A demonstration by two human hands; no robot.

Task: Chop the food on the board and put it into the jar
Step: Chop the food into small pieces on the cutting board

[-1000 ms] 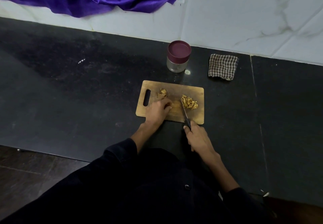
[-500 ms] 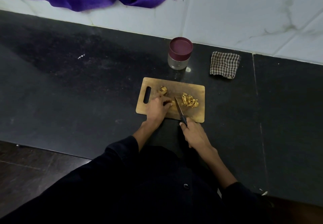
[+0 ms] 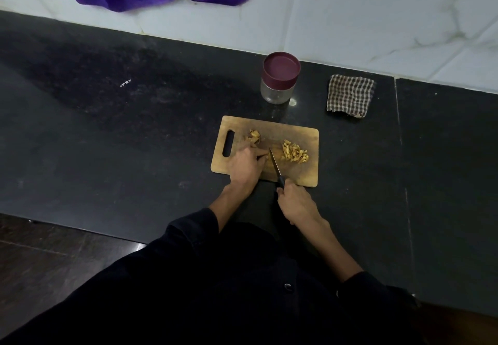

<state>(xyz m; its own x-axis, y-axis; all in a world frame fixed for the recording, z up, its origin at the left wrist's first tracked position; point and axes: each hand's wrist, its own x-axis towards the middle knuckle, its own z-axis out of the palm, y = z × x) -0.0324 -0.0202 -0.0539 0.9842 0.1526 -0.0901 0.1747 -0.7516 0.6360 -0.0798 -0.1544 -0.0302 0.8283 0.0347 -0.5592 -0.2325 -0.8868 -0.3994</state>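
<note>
Food (image 3: 294,152) is piled chopped at frame centre on board (image 3: 293,134). Unchopped piece (image 3: 254,136) is pinned by left hand (image 3: 246,163), fingers curled. Knife (image 3: 276,166) is gripped by right hand (image 3: 296,202). Jar (image 3: 279,79) is lidded above.

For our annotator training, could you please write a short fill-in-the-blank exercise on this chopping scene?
1. The right hand grips a black-handled ____.
2. The clear glass jar wears a maroon ____.
3. The rectangular wooden cutting board has its handle slot on the ____ side.
4. The checked folded cloth lies to the ____ of the jar.

Missing words: knife; lid; left; right
</note>
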